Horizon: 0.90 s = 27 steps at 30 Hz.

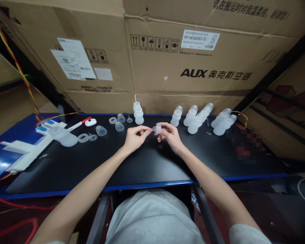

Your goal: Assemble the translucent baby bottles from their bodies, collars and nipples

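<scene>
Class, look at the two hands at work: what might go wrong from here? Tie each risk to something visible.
1. The small clear teat is held only by the fingertips of the left hand, so it could slip.
2. A loose clear cap lies near that hand and might get knocked.
3. The nearest bottle beyond the right hand could tip if bumped.

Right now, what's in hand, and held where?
A clear teat poking from a translucent collar: left hand pinches the teat's tip, right hand holds the collar's side.
</scene>
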{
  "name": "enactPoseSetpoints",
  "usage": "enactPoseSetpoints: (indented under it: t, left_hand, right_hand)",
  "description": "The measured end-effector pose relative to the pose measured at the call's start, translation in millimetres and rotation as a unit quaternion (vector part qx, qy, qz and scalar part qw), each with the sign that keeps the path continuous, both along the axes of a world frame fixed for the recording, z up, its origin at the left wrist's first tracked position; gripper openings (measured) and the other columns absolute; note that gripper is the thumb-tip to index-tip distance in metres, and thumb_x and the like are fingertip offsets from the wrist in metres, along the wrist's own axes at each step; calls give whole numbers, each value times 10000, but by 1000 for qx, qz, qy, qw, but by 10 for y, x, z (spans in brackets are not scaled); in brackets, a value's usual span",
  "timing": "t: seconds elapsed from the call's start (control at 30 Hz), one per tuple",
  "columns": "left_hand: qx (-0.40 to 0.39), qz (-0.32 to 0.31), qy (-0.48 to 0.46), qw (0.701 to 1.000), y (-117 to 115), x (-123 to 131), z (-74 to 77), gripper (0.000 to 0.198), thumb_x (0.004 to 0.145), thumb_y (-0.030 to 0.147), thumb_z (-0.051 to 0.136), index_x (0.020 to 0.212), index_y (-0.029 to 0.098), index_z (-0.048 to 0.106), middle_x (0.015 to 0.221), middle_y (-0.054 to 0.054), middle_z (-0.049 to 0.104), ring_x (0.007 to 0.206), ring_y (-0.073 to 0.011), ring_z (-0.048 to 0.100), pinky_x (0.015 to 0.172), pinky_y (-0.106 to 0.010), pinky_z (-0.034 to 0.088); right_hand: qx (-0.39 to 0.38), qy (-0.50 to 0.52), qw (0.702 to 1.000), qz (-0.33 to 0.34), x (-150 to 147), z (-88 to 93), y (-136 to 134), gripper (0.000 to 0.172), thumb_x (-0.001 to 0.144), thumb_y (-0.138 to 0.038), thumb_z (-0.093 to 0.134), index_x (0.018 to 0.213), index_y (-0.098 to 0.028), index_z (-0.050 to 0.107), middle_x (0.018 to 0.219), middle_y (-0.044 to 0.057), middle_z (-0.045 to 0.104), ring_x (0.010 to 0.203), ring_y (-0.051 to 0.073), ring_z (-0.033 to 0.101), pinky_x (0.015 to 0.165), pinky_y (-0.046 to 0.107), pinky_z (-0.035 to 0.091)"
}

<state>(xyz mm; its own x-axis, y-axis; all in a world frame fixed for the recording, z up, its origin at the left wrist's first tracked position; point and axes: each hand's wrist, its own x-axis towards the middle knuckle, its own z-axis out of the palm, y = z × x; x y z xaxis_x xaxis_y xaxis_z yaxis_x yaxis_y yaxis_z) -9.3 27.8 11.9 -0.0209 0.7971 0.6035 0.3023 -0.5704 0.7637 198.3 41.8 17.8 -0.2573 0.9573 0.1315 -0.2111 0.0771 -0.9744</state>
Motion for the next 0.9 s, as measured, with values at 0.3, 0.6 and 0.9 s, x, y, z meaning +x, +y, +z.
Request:
enactPoseSetpoints:
  t: [0.3,0.6,0.9]
  left_hand:
    - [15,2,1,1000,39,-15,-56,162,917,327,826,859,205,914,609,3,735,504,-101,533,551,-238,460]
    - [55,5,58,997,105,-145,-24,198,968,333,781,919,177,892,548,39,622,498,-96,533,583,-238,487]
    - [76,-69,87,991,78,-76,-112,460,913,341,880,1351,221,801,954,-35,774,784,-140,727,683,-245,633]
  right_hand:
    - [-17,-56,998,3,-12,34,1,730,780,-798,862,1149,-178,757,725,27,763,569,141,677,508,229,539]
    - [-29,-34,994,-97,42,43,80,591,783,-742,870,951,-183,777,575,-23,626,485,118,549,458,238,480]
    - [-90,-6,994,68,10,57,-7,662,817,-790,835,1088,-200,707,733,20,748,557,132,623,519,243,525]
